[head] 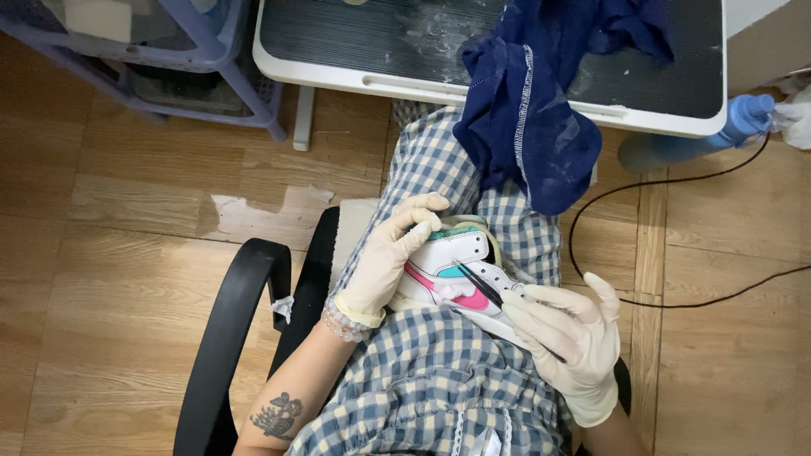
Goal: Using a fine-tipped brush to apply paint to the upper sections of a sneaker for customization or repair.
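Sneaker (452, 279), one, white with pink and teal, lies on my lap: light, I judge, stiff-soled with soft sides, best held round the heel, where my gloved left hand (384, 270) closes. My right hand (570, 338) pinches one thin dark pick (480, 284) against its side.

sneaker (452, 274) toe hidden behind right hand (568, 336), blue cloth (541, 101) cut off at top
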